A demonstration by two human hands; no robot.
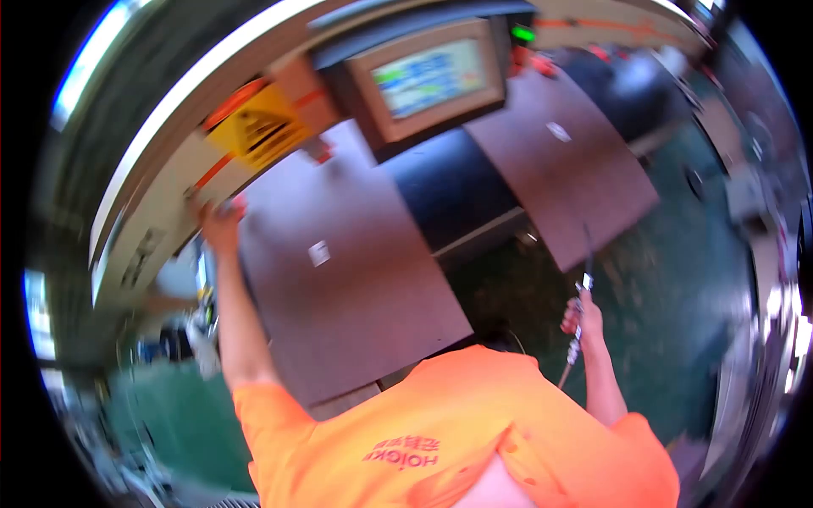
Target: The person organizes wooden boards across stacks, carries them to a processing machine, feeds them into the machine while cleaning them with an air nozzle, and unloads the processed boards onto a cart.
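In my right hand (586, 318) is an air blow gun (585, 283), its thin dark nozzle pointing away from me and a hose running down from the grip. My fingers are wrapped around it. My left hand (222, 224) reaches to the machine's side at the left edge of a brown panel (339, 254), touching or beside a small red part (238, 205). Blur hides its fingers, so I cannot make out whether it grips that part. A second brown panel (567, 161) lies farther right, near the nozzle. Each panel bears a small white label.
A control screen (432, 78) overhangs the panels on the machine's beam. Beside it hangs a yellow warning sign (259, 127). A black machine bed (453, 186) shows between the panels. Green floor (677, 279) stretches to the right, with blurred equipment along the far edge.
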